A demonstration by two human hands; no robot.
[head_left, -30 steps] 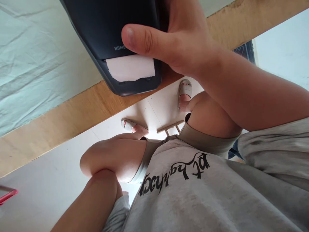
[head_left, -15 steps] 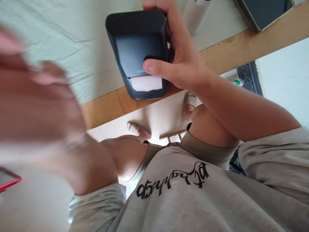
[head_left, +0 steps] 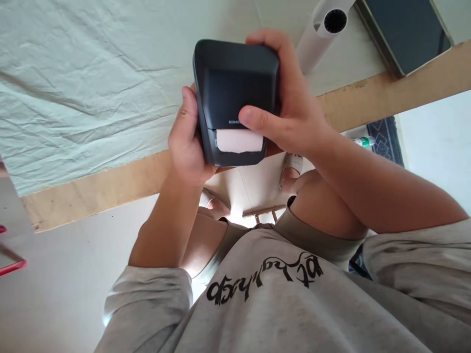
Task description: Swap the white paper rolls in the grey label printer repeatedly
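Observation:
A dark label printer is held up over the table's front edge, between both hands. A strip of white label paper sticks out of its slot near the lower end. My left hand grips the printer's left side, thumb along the edge and its other fingers hidden behind. On the right side, my right hand is closed round the printer, its thumb lying on the front cover over part of the lettering.
A white paper roll with a dark hollow core stands on the table behind my right hand. Beside it lies a dark-screened tablet or phone. Wrinkled pale green cloth covers the left of the table, above its wooden edge.
My left hand has come in from the far left, where it was blurred, and now grips the printer. The printer has shifted right and slightly lower in view.

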